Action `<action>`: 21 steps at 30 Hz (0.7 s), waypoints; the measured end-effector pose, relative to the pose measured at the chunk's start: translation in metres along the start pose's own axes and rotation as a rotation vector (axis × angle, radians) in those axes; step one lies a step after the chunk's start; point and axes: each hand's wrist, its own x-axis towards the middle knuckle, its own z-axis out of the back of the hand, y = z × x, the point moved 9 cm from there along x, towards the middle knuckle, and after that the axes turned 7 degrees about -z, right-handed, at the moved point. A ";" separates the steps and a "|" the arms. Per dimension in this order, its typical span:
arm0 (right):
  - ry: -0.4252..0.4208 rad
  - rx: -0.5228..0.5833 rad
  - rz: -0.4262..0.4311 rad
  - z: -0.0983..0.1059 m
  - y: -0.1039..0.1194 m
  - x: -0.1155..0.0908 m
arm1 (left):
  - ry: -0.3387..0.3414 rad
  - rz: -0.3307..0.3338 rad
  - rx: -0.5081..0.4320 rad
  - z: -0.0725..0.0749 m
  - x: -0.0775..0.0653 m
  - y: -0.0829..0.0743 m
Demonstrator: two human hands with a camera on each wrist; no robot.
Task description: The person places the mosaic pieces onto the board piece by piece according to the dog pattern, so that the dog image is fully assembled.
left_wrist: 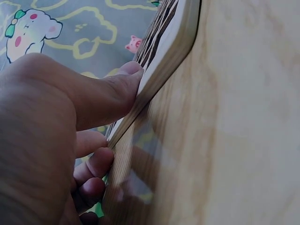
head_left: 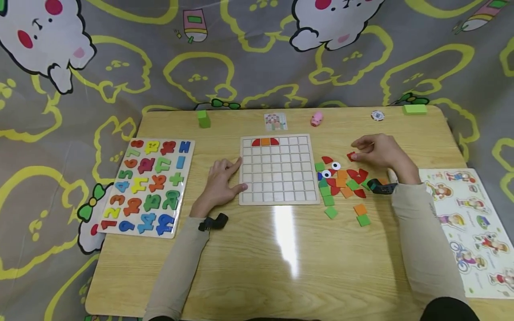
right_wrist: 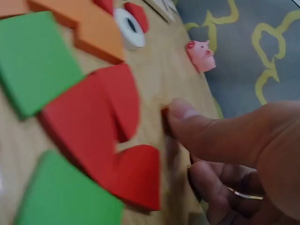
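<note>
A wooden grid board (head_left: 280,200) lies flat, with an orange square (head_left: 265,141) between two red quarter-round pieces in its top row. My left hand (head_left: 220,183) rests at the board's left edge, its thumb (left_wrist: 117,91) on the rim and its fingers against the side. To the right of the board, my right hand (head_left: 379,154) pinches a small red piece (head_left: 351,156) at its fingertips; part of that piece is hidden by the thumb. Just below are loose green squares (head_left: 331,212), orange squares (head_left: 360,209), red curved pieces (right_wrist: 82,126) and round eye pieces (head_left: 335,166).
On the left lies a number puzzle board (head_left: 190,154); on the right, a picture puzzle board (head_left: 462,178). Along the back edge stand a green block (head_left: 203,119), a patterned card (head_left: 275,121), a pink pig figure (head_left: 317,118), a round chip (head_left: 377,116) and another green block (head_left: 415,109).
</note>
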 end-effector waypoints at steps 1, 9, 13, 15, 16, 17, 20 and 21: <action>0.010 -0.010 -0.003 -0.002 -0.004 -0.001 | -0.006 0.001 -0.002 0.001 -0.002 0.002; -0.002 -0.005 0.035 -0.012 0.007 0.003 | -0.026 0.006 -0.007 0.003 -0.004 0.007; -0.035 0.196 0.051 -0.014 0.029 0.007 | -0.013 0.012 -0.004 0.003 -0.002 0.006; -0.049 0.352 0.075 -0.020 0.052 0.013 | -0.010 0.012 0.001 0.003 -0.001 0.006; -0.047 0.426 0.091 -0.024 0.066 0.017 | -0.010 0.011 0.003 0.003 0.000 0.005; -0.045 0.490 0.103 -0.029 0.081 0.021 | -0.007 0.012 0.004 0.003 0.000 0.005; -0.053 0.639 0.109 -0.050 0.126 0.033 | 0.000 0.012 0.002 0.001 0.002 0.005; -0.055 0.667 0.106 -0.058 0.139 0.036 | 0.003 0.012 0.002 0.000 0.003 0.005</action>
